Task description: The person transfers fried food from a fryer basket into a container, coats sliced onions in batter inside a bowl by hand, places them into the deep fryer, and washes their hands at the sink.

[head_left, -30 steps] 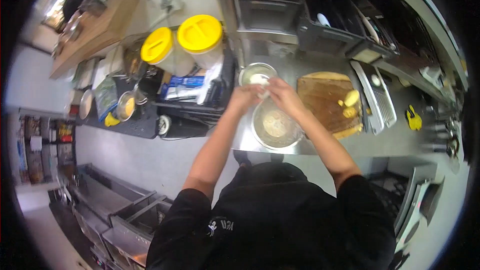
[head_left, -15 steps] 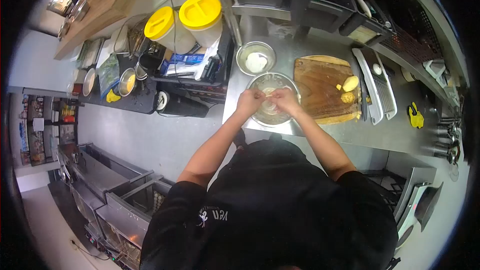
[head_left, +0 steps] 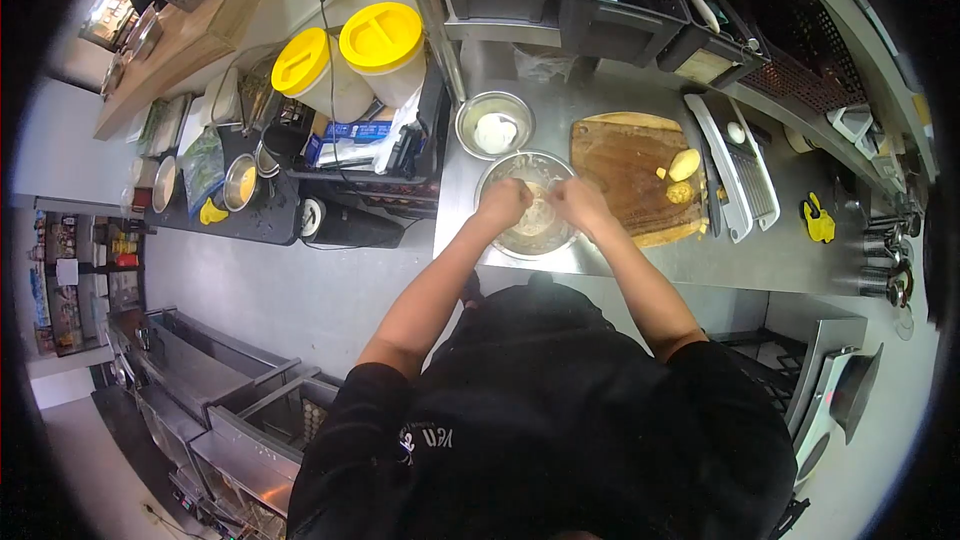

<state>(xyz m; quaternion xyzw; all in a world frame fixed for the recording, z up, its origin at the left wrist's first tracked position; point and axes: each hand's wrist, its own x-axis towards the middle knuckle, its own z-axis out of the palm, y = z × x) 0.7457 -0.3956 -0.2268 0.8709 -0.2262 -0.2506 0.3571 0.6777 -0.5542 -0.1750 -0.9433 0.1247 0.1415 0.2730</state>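
Note:
A steel mixing bowl (head_left: 534, 251) stands near the counter's front edge, with pale, wet-looking mixture (head_left: 541, 223) smeared inside. My left hand (head_left: 506, 202) is over the bowl's left side, its fingers curled closed. Over the right side is my right hand (head_left: 580, 204), fingers pinched together. Whatever either hand holds is too small or hidden to name. Behind the mixing bowl, a smaller steel bowl (head_left: 462, 132) contains a white lump (head_left: 495, 133). To the right lies a wooden cutting board (head_left: 620, 180) bearing a peeled yellow piece (head_left: 685, 164) and a rough yellow piece (head_left: 680, 194).
Right of the board are a dark-handled knife (head_left: 714, 212) and a white slicer (head_left: 722, 175). A yellow object (head_left: 819, 220) lies farther right. Grey bins (head_left: 620, 20) sit on the shelf behind. Yellow-lidded tubs (head_left: 381, 36) stand at left, beside a metal post (head_left: 428, 15).
My hands have moved apart from nearly touching over the mixing bowl, leaving a gap between them. The whole view has shifted slightly.

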